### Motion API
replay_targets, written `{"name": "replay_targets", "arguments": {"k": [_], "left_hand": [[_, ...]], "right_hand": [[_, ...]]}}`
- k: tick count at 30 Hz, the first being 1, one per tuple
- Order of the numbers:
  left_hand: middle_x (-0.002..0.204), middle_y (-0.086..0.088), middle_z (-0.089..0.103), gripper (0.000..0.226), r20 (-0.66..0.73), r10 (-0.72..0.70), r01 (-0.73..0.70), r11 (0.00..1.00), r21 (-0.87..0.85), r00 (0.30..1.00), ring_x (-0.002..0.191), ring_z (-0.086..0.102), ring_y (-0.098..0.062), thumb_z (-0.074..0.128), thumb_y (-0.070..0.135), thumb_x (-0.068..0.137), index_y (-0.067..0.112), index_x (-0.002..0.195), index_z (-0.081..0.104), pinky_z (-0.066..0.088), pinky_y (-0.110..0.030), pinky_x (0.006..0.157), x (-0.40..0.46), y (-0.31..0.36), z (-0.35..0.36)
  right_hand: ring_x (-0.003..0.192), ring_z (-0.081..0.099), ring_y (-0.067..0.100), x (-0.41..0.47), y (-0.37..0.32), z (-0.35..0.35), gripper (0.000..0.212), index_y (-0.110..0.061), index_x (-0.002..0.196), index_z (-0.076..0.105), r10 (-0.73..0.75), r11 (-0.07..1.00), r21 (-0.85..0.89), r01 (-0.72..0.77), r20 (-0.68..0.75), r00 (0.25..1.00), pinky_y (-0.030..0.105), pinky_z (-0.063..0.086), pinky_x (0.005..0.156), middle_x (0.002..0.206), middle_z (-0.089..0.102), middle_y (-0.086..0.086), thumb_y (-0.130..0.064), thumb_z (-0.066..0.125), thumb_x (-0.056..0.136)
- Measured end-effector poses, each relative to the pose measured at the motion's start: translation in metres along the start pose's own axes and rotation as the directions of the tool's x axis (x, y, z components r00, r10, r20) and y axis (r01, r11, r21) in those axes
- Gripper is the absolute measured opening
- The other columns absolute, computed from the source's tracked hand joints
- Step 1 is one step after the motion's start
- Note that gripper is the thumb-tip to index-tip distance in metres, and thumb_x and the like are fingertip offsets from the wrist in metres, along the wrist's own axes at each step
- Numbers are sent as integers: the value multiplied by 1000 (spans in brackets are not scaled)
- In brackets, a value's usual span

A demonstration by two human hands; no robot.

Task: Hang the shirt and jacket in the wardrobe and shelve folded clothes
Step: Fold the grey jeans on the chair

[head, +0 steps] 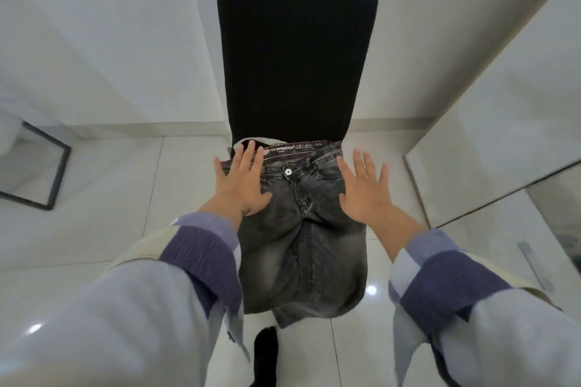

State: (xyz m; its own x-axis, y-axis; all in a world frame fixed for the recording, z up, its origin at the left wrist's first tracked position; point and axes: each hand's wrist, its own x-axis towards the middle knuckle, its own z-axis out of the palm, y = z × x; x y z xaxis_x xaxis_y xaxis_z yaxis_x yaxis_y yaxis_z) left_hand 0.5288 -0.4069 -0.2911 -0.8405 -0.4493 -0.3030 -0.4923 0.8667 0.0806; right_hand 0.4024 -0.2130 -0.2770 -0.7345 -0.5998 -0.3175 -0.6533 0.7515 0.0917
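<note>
Two hands are in view, and one pair of folded jeans. The left hand [243, 181], at centre left of the frame, is spread flat with fingers splayed, palm down on the waistband side of the grey-black jeans [301, 248]; it grips nothing. The right hand [364, 190], at centre right, is likewise fully spread, palm down at the jeans' right edge; whether it touches the fabric or hovers just over it cannot be told. Both forearms reach forward from the bottom corners, each in a pale sleeve with a purple cuff. The jeans lie folded on the seat of one black chair [297, 56], waistband toward the tall backrest, lower fold hanging over the front edge. A sliver of one beige garment [251, 140] peeks out beneath the waistband. White floor tiles [125, 198] surround the chair.
</note>
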Motion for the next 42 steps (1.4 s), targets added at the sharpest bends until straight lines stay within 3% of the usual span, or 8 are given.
{"name": "replay_targets", "arguments": {"k": [8, 15, 22, 32, 36, 37, 39, 42], "left_hand": [[157, -2, -23, 98, 92, -41, 44, 998, -33, 995, 145, -19, -23, 47, 61, 86, 20, 150, -15, -3, -60, 112, 102, -47, 62], [158, 0, -21, 109, 149, -71, 80, 995, -54, 986, 145, -19, -21, 54, 65, 80, 19, 149, -18, -3, -59, 114, 182, -61, 134], [159, -3, -11, 120, 21, -117, 117, 993, 24, 993, 146, -13, -24, 54, 74, 72, 20, 147, -22, -7, -65, 108, 207, -62, 181], [144, -7, 28, 124, -53, -187, 194, 946, 258, 981, 130, 32, -28, 46, 86, 63, 19, 149, -12, -4, -69, 106, 201, -63, 162], [127, -6, 54, 92, -111, -98, 129, 936, 327, 989, 121, 48, -27, 55, 63, 80, 12, 146, 15, 5, -58, 115, 187, -75, 138], [118, -7, 60, 83, -103, -75, 103, 949, 296, 992, 114, 54, -29, 57, 55, 84, 12, 143, 20, 20, -52, 113, 183, -77, 131], [100, -10, 66, 70, -74, -86, 97, 982, 163, 994, 92, 62, -33, 60, 45, 87, 13, 137, 22, 45, -42, 79, 172, -79, 118], [99, -11, 65, 56, -30, -88, 90, 994, 66, 996, 88, 62, -35, 61, 48, 86, 12, 121, 35, 40, -35, 61, 150, -74, 101]], "right_hand": [[146, -14, 30, 124, -20, 56, 82, -25, 152, -4, -57, 998, -28, 60, 90, 994, 57, -2, 116, 159, -13, 12, -25, 51, 91], [147, -12, 30, 234, -25, 115, 101, -22, 150, -14, -118, 974, -192, 117, 5, 993, 59, -2, 116, 159, -15, 11, -28, 62, 84], [146, 4, 29, 260, -28, 170, 106, -29, 147, -15, -107, 974, -207, 93, -57, 993, 66, -3, 112, 153, 8, 11, -26, 67, 79], [128, 28, 31, 259, -22, 147, 106, -22, 144, 1, -116, 938, -337, 77, -98, 988, 52, 17, 112, 139, 25, 12, -58, 69, 71], [126, 37, 32, 232, -17, 143, 72, -14, 139, 21, -155, 934, -344, 94, -154, 976, 52, 19, 112, 133, 43, 12, -33, 62, 83], [124, 40, 33, 227, -15, 137, 62, -12, 135, 29, -158, 939, -327, 102, -151, 976, 51, 19, 112, 130, 49, 12, -23, 60, 83], [121, 44, 34, 218, -8, 121, 51, -13, 132, 39, -128, 946, -313, 85, -119, 985, 47, 19, 111, 123, 57, 12, -15, 54, 83], [109, 54, 31, 192, 1, 99, 51, -18, 133, 37, -92, 947, -317, 62, -78, 993, 43, 22, 107, 106, 68, 6, -12, 52, 84]]}}
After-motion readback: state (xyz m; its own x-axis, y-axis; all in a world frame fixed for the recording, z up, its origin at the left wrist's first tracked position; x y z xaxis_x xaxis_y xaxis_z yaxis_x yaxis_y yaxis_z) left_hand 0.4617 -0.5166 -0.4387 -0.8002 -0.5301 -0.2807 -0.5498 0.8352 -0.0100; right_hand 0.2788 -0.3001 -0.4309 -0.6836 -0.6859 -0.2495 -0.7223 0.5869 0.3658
